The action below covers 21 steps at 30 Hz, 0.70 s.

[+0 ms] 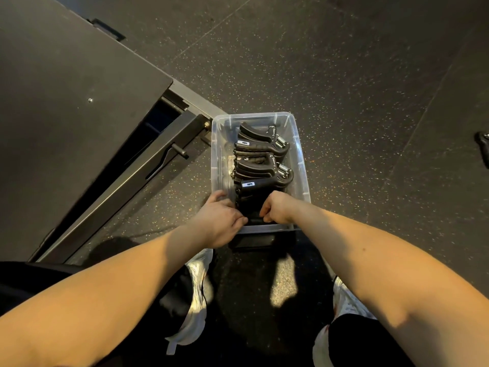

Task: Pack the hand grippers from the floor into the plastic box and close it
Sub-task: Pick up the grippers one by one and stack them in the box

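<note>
On the speckled black gym floor (370,75) beside a dark platform (66,102), the clear plastic box (297,144) holds a row of hand grippers (262,152), while the left hand (217,221) and right hand (277,207) curl round the nearest gripper (252,207) at its near end.

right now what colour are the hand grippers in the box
Black hand grippers, silver springs; head view.

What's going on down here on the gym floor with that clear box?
A person crouches over a clear plastic box on the floor, packing hand grippers. Several stacked grippers already lie inside. At the near end, the right hand curls on the nearest gripper and the left hand rests against it. The box has no lid on, and what looks like a stray gripper lies on the floor at far right.
</note>
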Motion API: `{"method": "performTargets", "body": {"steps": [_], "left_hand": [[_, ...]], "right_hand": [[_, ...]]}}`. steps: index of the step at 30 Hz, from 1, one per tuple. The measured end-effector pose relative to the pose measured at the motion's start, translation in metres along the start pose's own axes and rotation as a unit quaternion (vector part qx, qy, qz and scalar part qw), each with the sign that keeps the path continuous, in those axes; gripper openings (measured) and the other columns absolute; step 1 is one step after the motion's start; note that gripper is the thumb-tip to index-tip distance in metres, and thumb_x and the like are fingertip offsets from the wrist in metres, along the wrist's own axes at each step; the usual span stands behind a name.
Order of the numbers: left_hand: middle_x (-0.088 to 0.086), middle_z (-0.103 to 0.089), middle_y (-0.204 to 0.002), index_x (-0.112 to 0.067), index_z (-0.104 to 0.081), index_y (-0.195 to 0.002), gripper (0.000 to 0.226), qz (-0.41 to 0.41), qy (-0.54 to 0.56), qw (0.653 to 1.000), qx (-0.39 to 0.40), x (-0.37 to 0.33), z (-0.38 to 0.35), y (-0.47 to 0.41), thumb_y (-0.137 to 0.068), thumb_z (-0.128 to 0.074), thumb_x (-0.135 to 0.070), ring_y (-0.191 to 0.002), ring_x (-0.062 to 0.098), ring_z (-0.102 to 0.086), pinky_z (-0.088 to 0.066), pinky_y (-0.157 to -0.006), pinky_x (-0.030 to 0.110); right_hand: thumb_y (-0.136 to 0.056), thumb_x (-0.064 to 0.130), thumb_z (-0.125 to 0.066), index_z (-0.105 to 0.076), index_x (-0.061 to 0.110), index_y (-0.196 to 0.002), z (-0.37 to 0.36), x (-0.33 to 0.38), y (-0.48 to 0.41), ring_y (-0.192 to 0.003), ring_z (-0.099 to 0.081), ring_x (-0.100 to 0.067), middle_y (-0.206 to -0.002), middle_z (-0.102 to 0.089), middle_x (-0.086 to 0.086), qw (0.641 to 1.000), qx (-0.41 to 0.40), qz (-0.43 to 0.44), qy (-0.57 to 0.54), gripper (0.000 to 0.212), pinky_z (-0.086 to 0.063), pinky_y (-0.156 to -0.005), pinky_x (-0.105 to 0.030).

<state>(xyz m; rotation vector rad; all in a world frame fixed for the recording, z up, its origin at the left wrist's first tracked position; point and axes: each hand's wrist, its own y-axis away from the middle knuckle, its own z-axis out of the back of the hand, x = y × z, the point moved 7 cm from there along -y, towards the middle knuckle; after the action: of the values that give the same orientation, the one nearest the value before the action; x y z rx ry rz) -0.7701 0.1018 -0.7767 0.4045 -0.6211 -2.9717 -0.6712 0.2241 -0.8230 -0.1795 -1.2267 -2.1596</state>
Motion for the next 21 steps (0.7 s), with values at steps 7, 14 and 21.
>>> {"method": "performTargets", "body": {"steps": [7,14,21], "left_hand": [[-0.01,-0.071,-0.111,-0.032,-0.073,-0.109,0.066,0.005,-0.032,0.997,0.071,-0.007,0.001,0.0,-0.105,-0.01,-0.051,-0.129,0.008,-0.046,0.004,-0.122,0.046],[-0.008,-0.063,-0.135,-0.035,-0.06,-0.133,0.093,-0.008,-0.094,0.987,0.13,-0.008,-0.01,-0.006,-0.088,0.013,-0.072,-0.142,0.014,-0.037,0.002,-0.121,0.05],[-0.004,-0.055,-0.143,-0.038,-0.041,-0.148,0.09,-0.017,-0.085,0.953,0.292,-0.007,-0.012,-0.021,-0.084,0.004,-0.082,-0.144,0.019,-0.038,-0.007,-0.122,0.05]], "right_hand": [[-0.089,0.006,-0.067,-0.074,0.02,-0.109,-0.006,-0.007,-0.009,-0.094,-0.062,-0.015,-0.106,-0.067,0.0,1.0,0.014,-0.018,0.008,0.026,-0.05,-0.084,-0.028],[-0.092,0.005,-0.061,-0.073,0.023,-0.112,-0.01,-0.008,-0.01,-0.093,-0.061,-0.014,-0.109,-0.066,0.0,0.999,0.04,-0.023,-0.016,0.029,-0.051,-0.086,-0.029],[-0.092,0.004,-0.06,-0.072,0.024,-0.115,-0.009,-0.008,-0.01,-0.095,-0.061,-0.015,-0.11,-0.065,0.0,0.999,0.032,-0.024,-0.027,0.033,-0.052,-0.091,-0.031]]}}
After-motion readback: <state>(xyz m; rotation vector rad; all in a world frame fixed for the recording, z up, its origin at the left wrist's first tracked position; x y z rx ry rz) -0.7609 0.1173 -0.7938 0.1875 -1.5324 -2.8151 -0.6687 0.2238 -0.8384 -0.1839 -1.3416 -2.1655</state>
